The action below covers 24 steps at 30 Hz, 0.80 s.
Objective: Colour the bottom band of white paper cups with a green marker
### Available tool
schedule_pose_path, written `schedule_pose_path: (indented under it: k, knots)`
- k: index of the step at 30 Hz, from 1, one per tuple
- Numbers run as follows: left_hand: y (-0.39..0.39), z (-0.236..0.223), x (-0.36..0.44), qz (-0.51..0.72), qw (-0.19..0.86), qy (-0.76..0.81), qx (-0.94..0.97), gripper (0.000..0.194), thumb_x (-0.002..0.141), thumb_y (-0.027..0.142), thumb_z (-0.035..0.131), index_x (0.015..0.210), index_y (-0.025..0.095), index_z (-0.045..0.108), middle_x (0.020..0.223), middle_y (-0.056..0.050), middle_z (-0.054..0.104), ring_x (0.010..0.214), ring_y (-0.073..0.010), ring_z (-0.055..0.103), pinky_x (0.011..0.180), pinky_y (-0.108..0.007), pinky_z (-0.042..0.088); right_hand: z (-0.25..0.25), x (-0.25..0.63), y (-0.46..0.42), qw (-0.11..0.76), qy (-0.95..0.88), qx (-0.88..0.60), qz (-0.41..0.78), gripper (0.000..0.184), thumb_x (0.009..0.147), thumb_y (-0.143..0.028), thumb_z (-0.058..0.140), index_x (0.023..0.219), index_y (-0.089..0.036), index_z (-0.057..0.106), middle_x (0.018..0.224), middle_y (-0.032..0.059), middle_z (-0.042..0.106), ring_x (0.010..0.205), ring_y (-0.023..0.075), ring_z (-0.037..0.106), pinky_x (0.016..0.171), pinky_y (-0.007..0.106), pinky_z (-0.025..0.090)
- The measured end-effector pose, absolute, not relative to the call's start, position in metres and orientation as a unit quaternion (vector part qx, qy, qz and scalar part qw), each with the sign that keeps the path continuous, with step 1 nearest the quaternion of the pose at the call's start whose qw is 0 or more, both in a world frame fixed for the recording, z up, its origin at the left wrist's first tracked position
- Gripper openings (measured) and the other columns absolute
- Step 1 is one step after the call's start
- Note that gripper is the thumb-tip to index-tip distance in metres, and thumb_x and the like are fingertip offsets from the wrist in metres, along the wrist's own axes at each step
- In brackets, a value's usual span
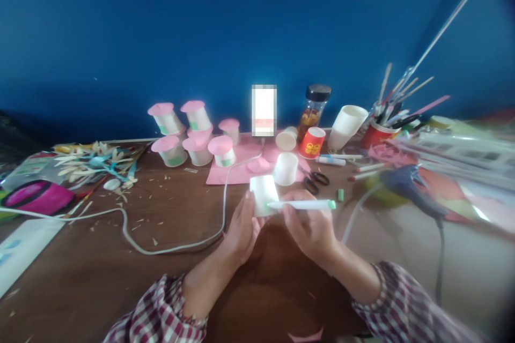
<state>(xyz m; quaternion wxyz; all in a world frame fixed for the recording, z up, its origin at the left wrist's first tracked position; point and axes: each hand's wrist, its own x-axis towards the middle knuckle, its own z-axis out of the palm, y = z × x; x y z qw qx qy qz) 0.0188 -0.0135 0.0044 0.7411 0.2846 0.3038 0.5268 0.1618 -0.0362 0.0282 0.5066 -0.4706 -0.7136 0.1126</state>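
A white paper cup (263,193) is tilted in my left hand (242,228), whose fingers close around its left side and underside. Between the fingers of my right hand (311,230) lies a white marker (308,204) with a green end. Its tip points left and appears to touch or nearly touch the cup's wall. The small green marker cap (340,195) lies on the table to the right. Just behind my hands, another white paper cup (285,169) stands upside down on pink paper (225,171).
White cups with pink paper tops (167,151) stand in stacks at the back left. Black-handled scissors (316,181), a red cup (313,143) and a lidded jar (316,110) are right of centre. A white cable (161,252) crosses the brown table.
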Motion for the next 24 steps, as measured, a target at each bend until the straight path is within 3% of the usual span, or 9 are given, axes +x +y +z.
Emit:
schedule_pose_path:
  k: [5,11,24]
  knots:
    - [-0.0121,0.0011,0.0176,0.522,0.736,0.335,0.270,0.047,0.088,0.053,0.048,0.112,0.015,0.063,0.112,-0.013,0.069,0.113,-0.0266,0.058,0.100,-0.040,0.040,0.0292,0.1621,-0.0368,0.498,-0.715,-0.471,0.135,0.002,0.086,-0.019,0.055,0.085,-0.020,0.057,0.073,0.0001,0.063,0.059,0.0119,0.060,0.053,0.020,0.048]
    - [-0.0118,0.0036,0.0185,0.522,0.742,0.319,0.274,0.045,0.087,0.053,0.049,0.106,0.015,0.066,0.107,-0.013,0.070,0.110,-0.0273,0.060,0.100,-0.041,0.040,0.0279,0.1626,-0.0359,0.505,-0.706,-0.481,0.124,0.005,0.087,-0.020,0.055,0.089,-0.020,0.059,0.078,0.0027,0.065,0.066,0.0144,0.063,0.058,0.022,0.050]
    - [-0.0135,0.0034,0.0186,0.522,0.737,0.322,0.284,0.045,0.088,0.052,0.048,0.112,0.017,0.063,0.110,-0.012,0.069,0.114,-0.0267,0.057,0.098,-0.039,0.041,0.0280,0.1623,-0.0350,0.506,-0.710,-0.475,0.115,0.004,0.086,-0.018,0.055,0.087,-0.020,0.058,0.077,0.0020,0.064,0.066,0.0141,0.062,0.060,0.023,0.050]
